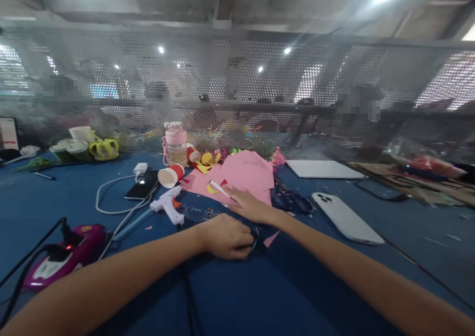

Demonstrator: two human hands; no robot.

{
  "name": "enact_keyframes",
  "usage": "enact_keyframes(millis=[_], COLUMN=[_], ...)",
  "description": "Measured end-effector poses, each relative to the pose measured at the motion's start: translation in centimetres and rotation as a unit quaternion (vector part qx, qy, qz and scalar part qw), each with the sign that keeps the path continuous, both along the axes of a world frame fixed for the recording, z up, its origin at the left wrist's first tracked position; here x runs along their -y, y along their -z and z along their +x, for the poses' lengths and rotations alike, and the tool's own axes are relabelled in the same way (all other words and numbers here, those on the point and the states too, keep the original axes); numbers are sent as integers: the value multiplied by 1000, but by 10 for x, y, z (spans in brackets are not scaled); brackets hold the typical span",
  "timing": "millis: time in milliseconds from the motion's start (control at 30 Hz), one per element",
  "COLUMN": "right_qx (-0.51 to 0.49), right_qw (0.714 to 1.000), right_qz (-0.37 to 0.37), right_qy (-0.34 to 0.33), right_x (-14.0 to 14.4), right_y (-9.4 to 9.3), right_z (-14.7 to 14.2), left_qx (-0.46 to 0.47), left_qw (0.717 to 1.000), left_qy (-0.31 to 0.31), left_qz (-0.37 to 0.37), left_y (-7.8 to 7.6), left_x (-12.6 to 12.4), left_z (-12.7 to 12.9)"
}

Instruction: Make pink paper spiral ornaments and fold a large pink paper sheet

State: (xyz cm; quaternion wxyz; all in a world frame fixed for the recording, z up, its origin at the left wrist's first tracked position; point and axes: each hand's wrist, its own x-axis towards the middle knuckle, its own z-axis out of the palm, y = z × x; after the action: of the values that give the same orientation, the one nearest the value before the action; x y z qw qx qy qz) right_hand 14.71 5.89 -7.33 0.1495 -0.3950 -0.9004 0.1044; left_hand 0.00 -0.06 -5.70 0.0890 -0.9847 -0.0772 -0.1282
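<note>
Fingers of the right hand (249, 205) were closed around a white pen (219, 188), with its tip lying over the pink paper (248, 175). The left hand (226, 236) was curled down on the blue table cover (74, 192), pressing a small dark piece (259, 239) with a teal edge; I could not tell what this piece was. Both hands were close together, near the middle of the table.

To do this well, I judged the left hand should keep its piece flat and steady, and the pen should move slowly, with the wrist resting on the table.

Just left of the hands lay a white glue gun (168, 206), and behind it a black phone (143, 186) with a white cable (111, 197). A red paper cup (170, 175) lay on its side near a pink bottle (175, 144). A white phone (347, 218) lay face down on the right, and dark scissors (291, 200) were beside the pink paper. A magenta device (61, 262) stood at the far left.
</note>
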Motion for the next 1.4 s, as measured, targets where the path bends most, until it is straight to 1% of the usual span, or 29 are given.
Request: enact_keyframes(millis=[100,200,367,500,600,667,800,900,1000,1133,1200,1267,1333,1400], right_qx=[-57,-112,-156,-182,-233,-259,-269,-276,-245,-137,-73,-23,-3,-6], right_qw=[998,993,988,983,972,966,963,961,968,984,987,987,985,984], right_qz=[8,-3,-16,-15,-9,-11,-22,1,47,104,105,90,77,76], right_qy=[7,28,13,26,31,22,12,13,20,56,97,134,153,160], right_x=[5,12,23,26,29,31,36,38,36,22,15,11,10,12], right_y=[1,-2,-4,-3,-2,-2,-3,-3,-2,1,1,0,-3,-5], right_z=[-2,-6,-10,-10,-11,-12,-14,-14,-11,-1,4,7,8,8], left_qx=[-2,6,13,15,15,16,18,21,22,17,11,5,2,1], left_qw=[1000,999,999,999,999,999,999,999,998,999,999,999,999,999], left_qy=[2,3,4,10,11,14,25,31,33,25,21,16,12,10], left_qz=[27,37,36,43,46,45,39,39,42,45,45,43,42,39], left_y=[1,2,3,3,2,1,0,-1,-1,-3,-4,-5,-6,-6], left_x=[1,2,1,0,0,0,-1,-1,0,1,1,1,2,2], left_z=[0,0,-1,-1,-2,-2,-2,-2,-1,0,0,0,0,0])
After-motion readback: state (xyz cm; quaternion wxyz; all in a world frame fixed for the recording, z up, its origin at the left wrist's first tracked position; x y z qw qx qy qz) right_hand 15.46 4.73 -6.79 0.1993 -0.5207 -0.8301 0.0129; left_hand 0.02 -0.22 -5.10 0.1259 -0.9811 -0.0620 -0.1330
